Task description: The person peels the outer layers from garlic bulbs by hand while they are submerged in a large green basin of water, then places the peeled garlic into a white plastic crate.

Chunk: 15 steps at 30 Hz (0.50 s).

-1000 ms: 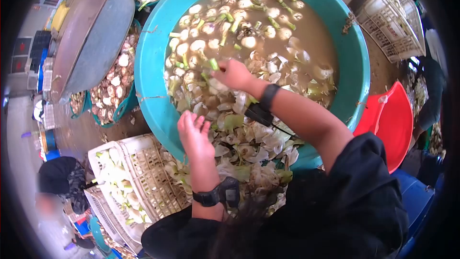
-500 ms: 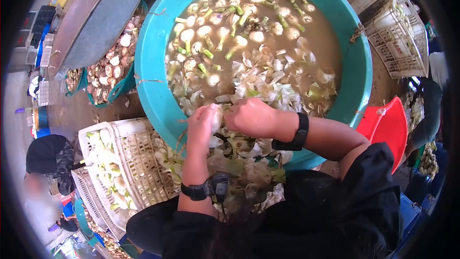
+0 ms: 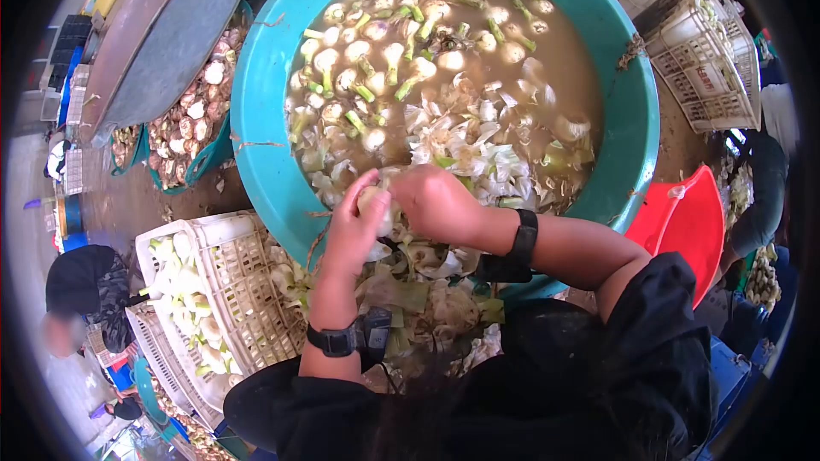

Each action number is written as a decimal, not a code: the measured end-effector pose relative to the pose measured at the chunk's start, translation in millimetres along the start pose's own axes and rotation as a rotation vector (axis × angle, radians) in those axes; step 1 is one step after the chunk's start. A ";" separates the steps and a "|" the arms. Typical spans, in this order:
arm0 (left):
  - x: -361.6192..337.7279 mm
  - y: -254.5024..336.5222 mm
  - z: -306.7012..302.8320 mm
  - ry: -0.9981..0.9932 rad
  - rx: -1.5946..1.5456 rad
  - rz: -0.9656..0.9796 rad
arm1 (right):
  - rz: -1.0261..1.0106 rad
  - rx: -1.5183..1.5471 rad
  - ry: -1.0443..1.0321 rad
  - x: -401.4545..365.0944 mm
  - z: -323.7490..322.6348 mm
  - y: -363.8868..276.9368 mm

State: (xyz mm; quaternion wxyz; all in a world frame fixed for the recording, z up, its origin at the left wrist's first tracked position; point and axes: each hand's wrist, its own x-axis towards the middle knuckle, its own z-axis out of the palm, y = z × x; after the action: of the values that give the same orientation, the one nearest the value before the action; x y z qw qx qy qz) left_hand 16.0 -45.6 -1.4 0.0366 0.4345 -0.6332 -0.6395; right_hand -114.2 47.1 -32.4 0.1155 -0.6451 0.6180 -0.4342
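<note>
My left hand (image 3: 348, 229) is closed around a pale garlic bulb (image 3: 384, 220) near the close rim of the teal tub (image 3: 259, 132). Right beside the bulb, my right hand (image 3: 440, 205) is curled with its fingertips turned inward; the hand's back hides whatever they pinch. Beyond both hands, garlic bulbs with cut green stems (image 3: 423, 66) float in the tub's brown water. Loose white garlic skins (image 3: 478, 158) cover the water just ahead of my hands. More peelings (image 3: 444, 307) lie below them, against my body.
At left stands a white crate (image 3: 248, 277) holding garlic with stems. Teal baskets of unpeeled bulbs (image 3: 192, 132) sit at upper left. A red plastic container (image 3: 679, 222) and white crates (image 3: 705, 60) are to the right. Other people (image 3: 85, 290) are at the sides.
My left hand has turned slightly, showing more of the bulb. My right hand has shifted a little right and rolled. The whole view has moved slightly.
</note>
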 end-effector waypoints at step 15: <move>17.4 -63.3 -47.4 0.372 -1.215 -0.029 | 0.214 0.973 -0.125 -7.7 -36.6 -23.4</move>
State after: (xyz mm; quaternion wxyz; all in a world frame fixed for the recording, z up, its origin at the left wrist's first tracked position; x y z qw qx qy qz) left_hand 65.6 -80.5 -55.1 0.3773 0.4486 -0.1346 -0.7990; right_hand -122.6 73.2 2.2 0.4836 -0.4742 0.3989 -0.6182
